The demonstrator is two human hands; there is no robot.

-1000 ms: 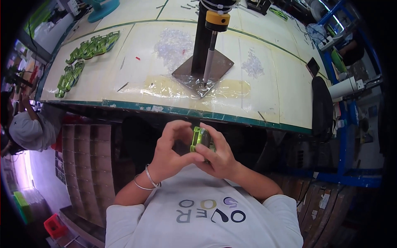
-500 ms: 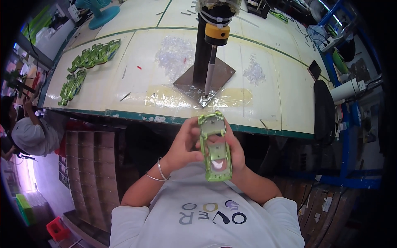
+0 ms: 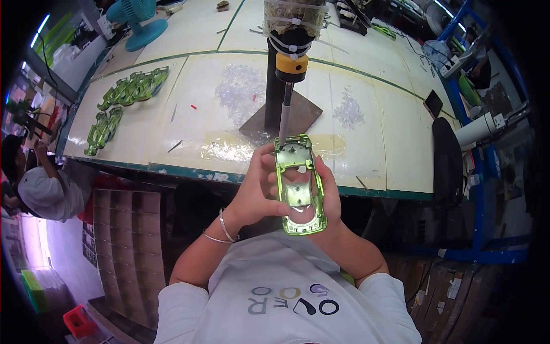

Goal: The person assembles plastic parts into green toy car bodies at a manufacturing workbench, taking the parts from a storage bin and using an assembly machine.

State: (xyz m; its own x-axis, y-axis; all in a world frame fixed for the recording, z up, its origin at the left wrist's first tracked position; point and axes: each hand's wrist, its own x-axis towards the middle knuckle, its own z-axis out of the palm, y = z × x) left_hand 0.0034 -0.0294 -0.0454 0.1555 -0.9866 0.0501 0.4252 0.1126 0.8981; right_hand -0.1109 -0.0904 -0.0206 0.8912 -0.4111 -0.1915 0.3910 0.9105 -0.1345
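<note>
Between my two hands is a green toy car body shell (image 3: 298, 195), its hollow inside facing up, with small posts and window openings showing. My left hand (image 3: 255, 192) grips its left side, thumb on the edge and fingers partly hidden beneath. The right side is held by my right hand (image 3: 329, 198), its other fingers mostly behind the shell. A vertical powered screwdriver (image 3: 285, 120) with a yellow collar hangs from a black post. Its tip meets the shell's far left corner in the picture; whether it touches there I cannot tell.
The post stands on a brown metal base plate (image 3: 303, 114). Green car shells (image 3: 134, 87) lie in rows at the left. Piles of small clear plastic pieces (image 3: 243, 89) sit behind. A phone (image 3: 433, 103) and a black case (image 3: 448, 163) are at the right. Another person (image 3: 48, 189) sits far left.
Both hands have moved the shell away from my body, over the table edge and up to the screwdriver tip. The view has tilted slightly.
</note>
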